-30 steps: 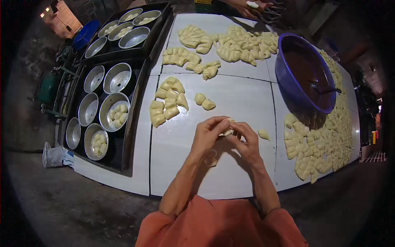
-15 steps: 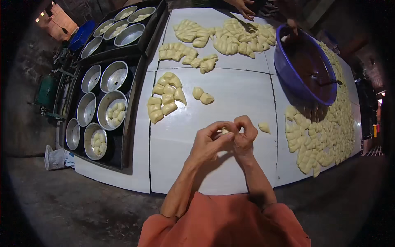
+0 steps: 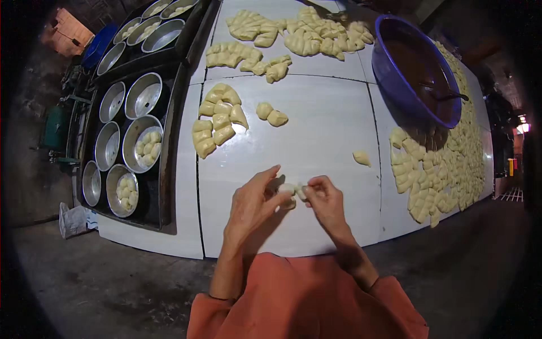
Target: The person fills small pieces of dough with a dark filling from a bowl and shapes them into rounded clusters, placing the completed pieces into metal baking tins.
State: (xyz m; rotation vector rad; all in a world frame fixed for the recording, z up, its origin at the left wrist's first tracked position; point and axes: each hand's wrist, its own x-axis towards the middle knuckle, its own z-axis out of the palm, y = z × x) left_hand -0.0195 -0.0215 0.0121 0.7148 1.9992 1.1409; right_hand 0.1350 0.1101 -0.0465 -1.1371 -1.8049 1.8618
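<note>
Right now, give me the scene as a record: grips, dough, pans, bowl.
left grip: at a dough piece; hold unclear
right grip: pinching a small dough bit
loose dough: touching pair ahead of the grips; single piece ahead-right
near tray: six round metal pans, two holding dough balls
bowl: purple bowl, brown contents, dark utensil
right side: many cut dough pieces beside bowl

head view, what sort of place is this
Probably a small bakery workshop: pale yellow dough pieces lie spread across a white panelled table, with round silver metal pans, some holding small dough balls, set in black rectangular trays.
</note>
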